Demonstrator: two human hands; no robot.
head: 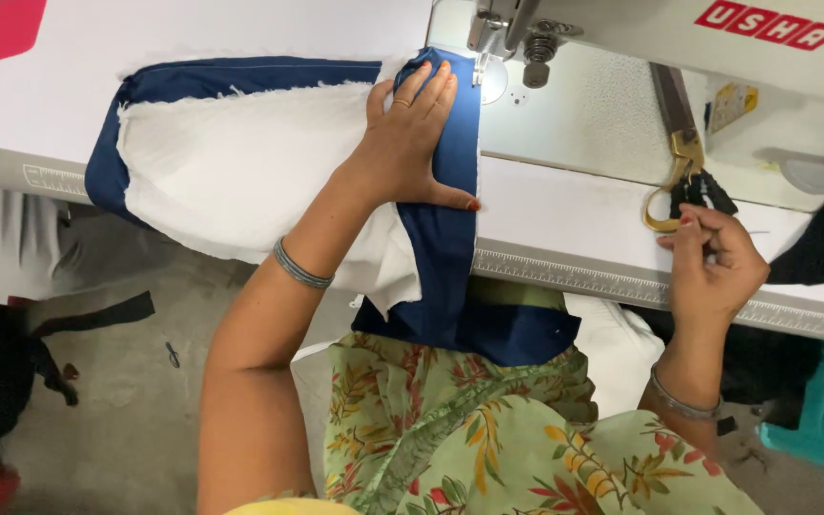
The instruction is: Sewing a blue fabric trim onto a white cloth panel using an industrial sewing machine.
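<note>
Beside the sewing machine's needle, the left hand lies flat with fingers spread on the navy fabric over the white tabletop; keeping that palm flat would hold the seam edge straight. Right hand pinches a thin thread near the brass-handled scissors.

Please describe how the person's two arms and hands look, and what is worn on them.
Both arms are bare, with no sleeves visible. The left hand has a ring on one finger and red polish on the thumbnail. A grey metal bangle circles the left wrist. The right hand has a similar bangle at its wrist.
</note>
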